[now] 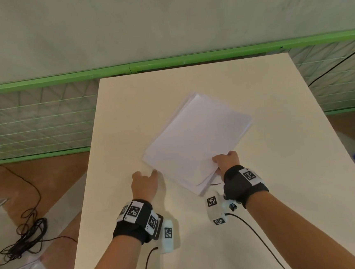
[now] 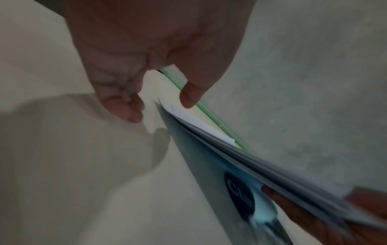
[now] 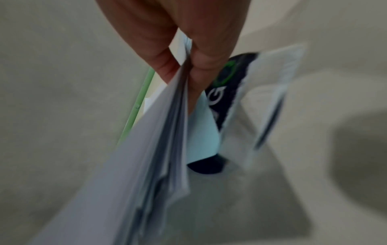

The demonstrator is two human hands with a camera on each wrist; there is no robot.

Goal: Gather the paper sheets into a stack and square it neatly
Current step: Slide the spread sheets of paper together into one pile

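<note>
Two hands: right hand (image 1: 226, 161) fingers pinch paper stack (image 1: 196, 141); left hand (image 1: 144, 183) fingers loose, beside; cables (image 1: 21, 244) on floor

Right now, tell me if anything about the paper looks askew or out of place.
The paper stack sits turned at an angle to the table edges. Its sheets are not flush: edges fan out at the far corner and at the near corner the right hand pinches. The left hand is at its side corner, gripping nothing.
</note>
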